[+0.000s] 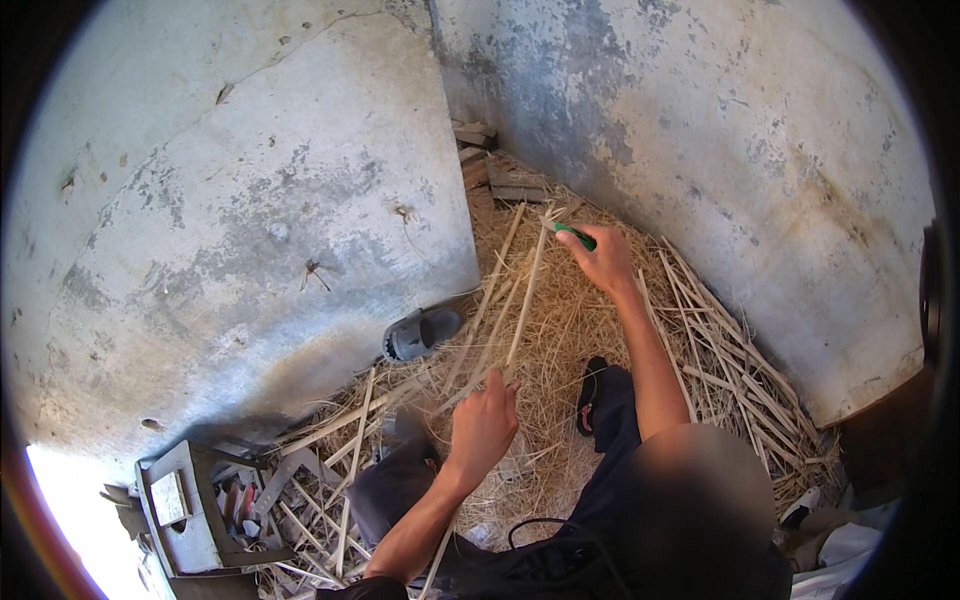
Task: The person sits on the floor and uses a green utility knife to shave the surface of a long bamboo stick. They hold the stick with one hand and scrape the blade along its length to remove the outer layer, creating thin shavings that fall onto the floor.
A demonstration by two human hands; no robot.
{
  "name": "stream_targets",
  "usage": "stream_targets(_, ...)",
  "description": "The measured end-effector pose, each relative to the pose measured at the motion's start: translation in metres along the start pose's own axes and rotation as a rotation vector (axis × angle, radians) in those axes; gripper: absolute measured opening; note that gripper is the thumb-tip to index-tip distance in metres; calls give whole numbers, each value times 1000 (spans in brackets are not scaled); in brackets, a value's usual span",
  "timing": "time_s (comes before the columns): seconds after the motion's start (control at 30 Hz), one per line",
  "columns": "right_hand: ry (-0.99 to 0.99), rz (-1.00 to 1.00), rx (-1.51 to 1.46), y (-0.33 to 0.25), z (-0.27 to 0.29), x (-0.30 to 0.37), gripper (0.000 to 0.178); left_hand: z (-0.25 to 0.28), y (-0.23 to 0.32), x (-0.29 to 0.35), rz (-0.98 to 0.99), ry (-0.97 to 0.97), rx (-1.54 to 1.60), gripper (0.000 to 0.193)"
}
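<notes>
Bamboo strip (524, 300) slants between two hands above a straw-covered floor (560, 330), the left hand (483, 425) with fingers closed on its lower end, the right hand (603, 258) gripping a green-handled tool (574, 235) at its upper end, near a grey sandal (422, 333).

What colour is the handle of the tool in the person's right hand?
Green: the tool handle shows in the right hand, in the head view.

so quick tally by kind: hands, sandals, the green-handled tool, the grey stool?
Hands: 2, left hand and right hand, both gripping one bamboo strip
Sandals: 2, grey sandal and black sandal
Green-handled tool: 1, in the right hand
Grey stool: 1
Total: 6, loose strips on the floor not counted
</notes>
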State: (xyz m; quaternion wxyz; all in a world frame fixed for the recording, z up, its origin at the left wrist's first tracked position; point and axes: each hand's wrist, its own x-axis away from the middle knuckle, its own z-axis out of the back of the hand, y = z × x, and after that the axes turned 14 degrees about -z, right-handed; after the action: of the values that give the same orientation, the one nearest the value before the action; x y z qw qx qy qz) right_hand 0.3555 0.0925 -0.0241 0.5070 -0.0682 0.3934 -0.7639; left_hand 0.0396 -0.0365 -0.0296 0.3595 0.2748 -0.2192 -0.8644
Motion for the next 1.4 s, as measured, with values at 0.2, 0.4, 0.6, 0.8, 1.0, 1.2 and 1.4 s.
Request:
stream_targets(0.2,134,-262,-222,23,24,-20,68,-6,24,14,-96,-129,12,32)
stream_targets(0.4,140,-257,-373,9,29,-1,65,9,11,-8,-13,-62,212,36)
stream_targets(0.6,-169,-139,-337,-22,26,25,65,39,14,-19,184,-118,330,42)
stream_targets(0.8,-361,48,-207,-34,16,47,56,19,-12,-14,78,81,348,30)
stream_targets(1.0,-348,358,-124,-55,4,79,39,19,-12,-19,104,122,397,23)
stream_targets(1.2,-455,374,-157,-67,9,89,35,24,-9,-23,121,151,392,24)
stream_targets(1.4,-488,428,-167,-72,4,101,37,25,-13,-21,116,153,379,23)
